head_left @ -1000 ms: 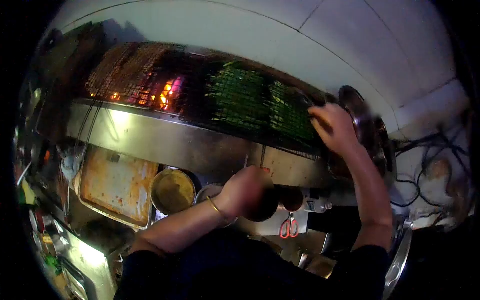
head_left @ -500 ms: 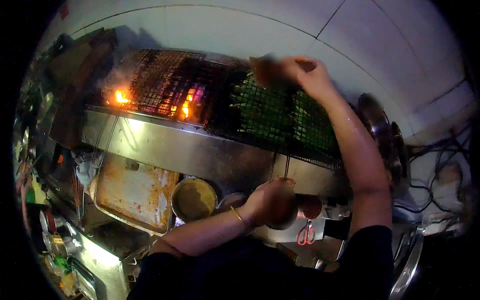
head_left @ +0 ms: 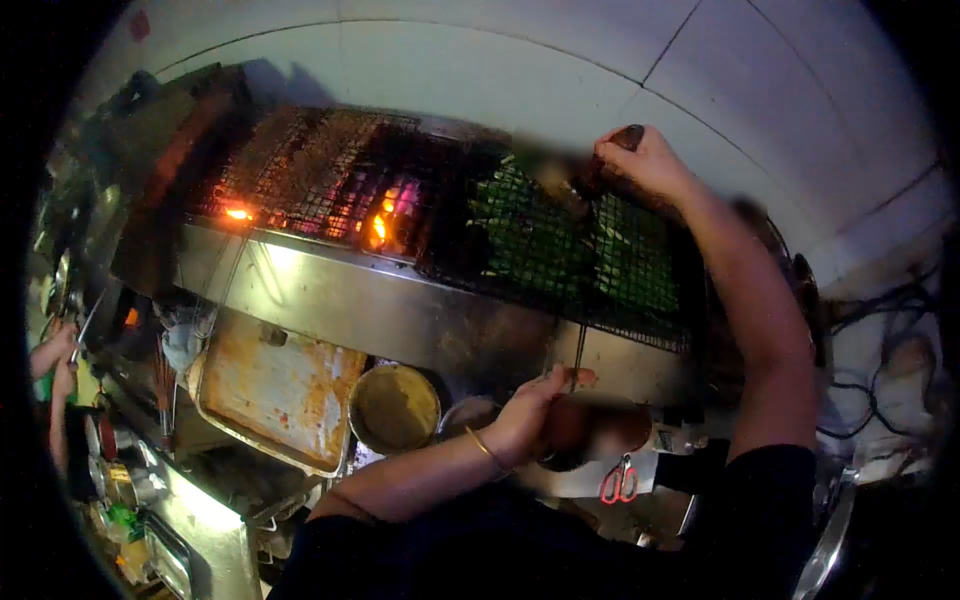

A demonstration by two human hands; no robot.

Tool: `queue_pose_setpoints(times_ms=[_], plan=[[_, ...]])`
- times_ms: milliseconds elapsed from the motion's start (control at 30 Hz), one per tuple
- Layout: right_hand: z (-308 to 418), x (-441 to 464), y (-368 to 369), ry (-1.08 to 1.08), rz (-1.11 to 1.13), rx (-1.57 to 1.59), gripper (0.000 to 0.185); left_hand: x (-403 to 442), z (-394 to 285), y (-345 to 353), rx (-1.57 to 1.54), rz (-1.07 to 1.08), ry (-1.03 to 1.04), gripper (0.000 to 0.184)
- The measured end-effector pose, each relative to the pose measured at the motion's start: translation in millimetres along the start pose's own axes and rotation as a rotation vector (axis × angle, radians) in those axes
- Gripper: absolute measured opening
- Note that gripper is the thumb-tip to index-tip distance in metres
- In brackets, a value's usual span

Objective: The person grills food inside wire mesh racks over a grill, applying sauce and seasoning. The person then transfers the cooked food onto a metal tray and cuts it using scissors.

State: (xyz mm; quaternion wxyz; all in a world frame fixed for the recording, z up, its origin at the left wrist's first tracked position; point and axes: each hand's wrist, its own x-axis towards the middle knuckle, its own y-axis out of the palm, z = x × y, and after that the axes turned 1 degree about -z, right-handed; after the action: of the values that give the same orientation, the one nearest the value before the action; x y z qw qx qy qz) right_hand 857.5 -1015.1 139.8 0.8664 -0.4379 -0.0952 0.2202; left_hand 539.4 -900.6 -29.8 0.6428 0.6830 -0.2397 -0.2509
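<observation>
My left hand (head_left: 532,415), with a gold bangle at the wrist, is closed round the thin wire handle (head_left: 581,350) of a grill basket. Two wire baskets of long green vegetables (head_left: 530,235) lie on the right part of the grill. Above them my right hand (head_left: 645,162) grips the dark handle of a brush-like tool (head_left: 575,190); its head is blurred and over the vegetables. Further left, a basket of brown food (head_left: 310,150) lies over glowing coals, with flames (head_left: 380,222) beside it.
Below the grill's steel front (head_left: 350,285) are a stained tray (head_left: 280,385), a round pot (head_left: 395,407) and red-handled scissors (head_left: 619,482). Another person's hands (head_left: 62,360) hold a long utensil at the far left. Black cables (head_left: 865,385) run at the right.
My right hand moved from the right end of the vegetables up and left, with the tool now over them, then slightly right. The other person's hands have come into clearer view.
</observation>
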Motion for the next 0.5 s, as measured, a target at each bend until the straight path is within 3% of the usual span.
queue_pose_setpoints(times_ms=[67, 100, 167, 233, 300, 400, 433, 467, 500], plan=[[18.7, -5.3, -1.0, -0.179, -0.034, -0.011, 0.022, -3.8, -4.0, 21.5, 0.05, -0.07, 0.0, 0.043], [27.4, -12.8, 1.8, -0.263, -0.051, -0.02, 0.021, -4.6, -5.7, 46.5, 0.143, -0.251, -0.002, 0.043], [34.2, -42.8, 18.2, -0.498, -0.055, -0.418, 0.021, -5.5, -5.6, 59.7, 0.245, -0.419, -0.007, 0.043], [44.4, -91.8, 35.5, -0.682, 0.098, -0.613, 0.022, -5.7, -5.9, 57.6, 0.26, -0.393, -0.008, 0.043], [69.4, -142.9, 35.0, -0.724, 0.26, -0.53, 0.022, -6.6, -4.7, 42.1, 0.232, -0.303, -0.052, 0.042], [81.6, -141.0, 24.5, -0.503, 0.313, -0.021, 0.019, -4.7, -1.8, 50.5, 0.224, -0.39, -0.084, 0.041], [84.2, -121.3, 22.3, -0.294, 0.308, 0.184, 0.016, -4.0, -0.5, 54.8, 0.234, -0.458, -0.097, 0.041], [68.1, -87.5, 27.7, -0.272, 0.235, 0.3, 0.015, -2.8, -0.1, 50.1, 0.238, -0.435, -0.083, 0.041], [59.0, -56.8, 25.9, -0.27, 0.182, 0.219, 0.019, -0.3, 1.2, 41.2, 0.243, -0.412, -0.071, 0.041]])
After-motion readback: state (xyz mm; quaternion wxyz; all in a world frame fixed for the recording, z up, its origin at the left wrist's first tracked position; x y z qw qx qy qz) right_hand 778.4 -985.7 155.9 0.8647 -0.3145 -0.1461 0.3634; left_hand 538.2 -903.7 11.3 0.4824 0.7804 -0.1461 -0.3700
